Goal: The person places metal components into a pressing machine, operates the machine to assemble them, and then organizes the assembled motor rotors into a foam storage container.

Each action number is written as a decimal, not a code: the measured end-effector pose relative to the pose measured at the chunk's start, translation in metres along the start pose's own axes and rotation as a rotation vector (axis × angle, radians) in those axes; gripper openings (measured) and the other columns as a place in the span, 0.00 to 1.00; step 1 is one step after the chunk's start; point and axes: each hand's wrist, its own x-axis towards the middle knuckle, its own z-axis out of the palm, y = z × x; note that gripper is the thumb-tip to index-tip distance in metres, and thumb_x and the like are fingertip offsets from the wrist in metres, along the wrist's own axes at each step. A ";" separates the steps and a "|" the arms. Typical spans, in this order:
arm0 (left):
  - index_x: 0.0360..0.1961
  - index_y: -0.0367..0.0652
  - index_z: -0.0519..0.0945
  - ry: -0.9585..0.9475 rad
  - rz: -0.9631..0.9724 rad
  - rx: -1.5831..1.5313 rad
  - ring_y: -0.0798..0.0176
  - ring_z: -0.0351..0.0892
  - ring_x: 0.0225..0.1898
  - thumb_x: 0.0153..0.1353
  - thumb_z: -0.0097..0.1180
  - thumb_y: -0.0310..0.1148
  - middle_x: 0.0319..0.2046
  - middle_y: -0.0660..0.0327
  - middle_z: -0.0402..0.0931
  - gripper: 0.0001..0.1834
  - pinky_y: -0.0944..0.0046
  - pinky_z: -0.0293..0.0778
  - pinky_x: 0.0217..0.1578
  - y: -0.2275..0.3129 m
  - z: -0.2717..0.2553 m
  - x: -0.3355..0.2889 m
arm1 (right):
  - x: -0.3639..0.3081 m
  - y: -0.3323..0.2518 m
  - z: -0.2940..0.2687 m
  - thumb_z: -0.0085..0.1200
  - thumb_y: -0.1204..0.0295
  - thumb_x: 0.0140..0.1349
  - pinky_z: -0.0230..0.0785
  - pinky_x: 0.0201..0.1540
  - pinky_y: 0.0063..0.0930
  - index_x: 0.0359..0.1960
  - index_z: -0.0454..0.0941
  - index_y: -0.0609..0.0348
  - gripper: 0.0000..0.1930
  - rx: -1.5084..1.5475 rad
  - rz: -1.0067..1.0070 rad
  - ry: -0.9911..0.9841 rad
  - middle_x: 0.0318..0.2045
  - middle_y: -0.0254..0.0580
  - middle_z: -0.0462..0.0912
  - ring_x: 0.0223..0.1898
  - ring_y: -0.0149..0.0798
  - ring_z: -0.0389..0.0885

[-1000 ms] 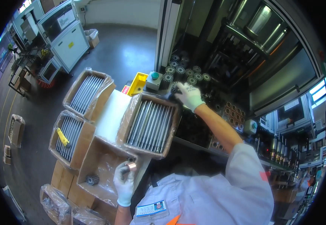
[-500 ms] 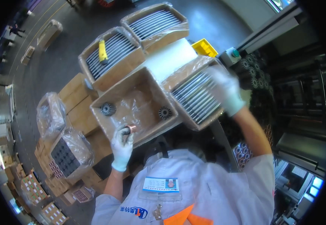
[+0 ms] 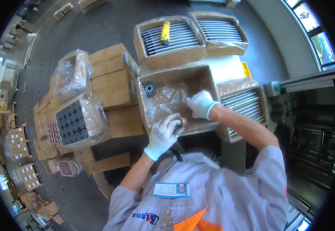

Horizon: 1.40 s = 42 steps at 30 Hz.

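Observation:
My gloved left hand [image 3: 162, 134] is closed around a small ribbed copper commutator [image 3: 183, 122], over the near edge of a film-lined cardboard box [image 3: 210, 75]. My gloved right hand [image 3: 201, 105] is beside it, above the right part of the same box, with fingers curled in. What those fingers hold, if anything, is hidden. In the box's far left corner lies a dark slotted rotor core [image 3: 149, 89]. Just right of my right forearm is a carton of steel shafts [image 3: 244, 104] laid in a row.
Two more cartons of shafts [image 3: 223, 30] stand at the far side, one with a yellow-handled tool [image 3: 165, 33] on top. Stacked cartons [image 3: 113, 86] and a box of dark cores [image 3: 71, 125] are at left. Dark machinery [image 3: 310, 138] fills the right.
My right hand has come left from the shaft carton to over the lined box. My left hand still holds the commutator and is nearer the right one. The whole view has shifted.

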 end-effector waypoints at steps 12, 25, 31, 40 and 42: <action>0.41 0.43 0.76 0.181 0.036 -0.168 0.44 0.84 0.44 0.57 0.69 0.31 0.49 0.49 0.81 0.15 0.53 0.80 0.44 -0.011 0.005 -0.009 | 0.093 -0.026 0.001 0.51 0.62 0.66 0.66 0.50 0.52 0.67 0.70 0.40 0.25 -0.125 -0.072 0.661 0.47 0.46 0.81 0.54 0.50 0.77; 0.40 0.39 0.74 0.067 -0.033 -0.155 0.47 0.79 0.53 0.67 0.62 0.38 0.54 0.47 0.76 0.14 0.53 0.76 0.52 -0.017 0.012 -0.019 | 0.155 -0.045 0.018 0.47 0.67 0.67 0.74 0.37 0.46 0.47 0.77 0.46 0.10 0.332 -0.143 0.806 0.39 0.51 0.81 0.41 0.54 0.80; 0.44 0.36 0.75 0.078 -0.074 -0.215 0.53 0.77 0.53 0.68 0.60 0.36 0.54 0.50 0.76 0.14 0.56 0.74 0.54 -0.005 0.014 -0.016 | 0.100 -0.025 0.016 0.55 0.67 0.60 0.74 0.34 0.46 0.42 0.78 0.48 0.09 0.440 -0.118 1.018 0.31 0.46 0.82 0.35 0.51 0.83; 0.44 0.35 0.77 -0.068 -0.059 -0.502 0.57 0.78 0.52 0.66 0.58 0.23 0.52 0.52 0.77 0.07 0.60 0.73 0.55 0.082 0.066 0.041 | -0.229 0.056 0.072 0.61 0.60 0.59 0.77 0.45 0.43 0.48 0.78 0.51 0.17 0.389 0.479 1.342 0.38 0.44 0.83 0.43 0.50 0.84; 0.42 0.35 0.78 -0.182 -0.061 -0.630 0.57 0.79 0.52 0.66 0.59 0.23 0.51 0.51 0.78 0.05 0.59 0.73 0.55 0.109 0.099 0.048 | -0.278 0.079 0.119 0.61 0.61 0.58 0.77 0.41 0.45 0.47 0.78 0.48 0.16 0.341 0.755 1.148 0.35 0.43 0.83 0.41 0.49 0.84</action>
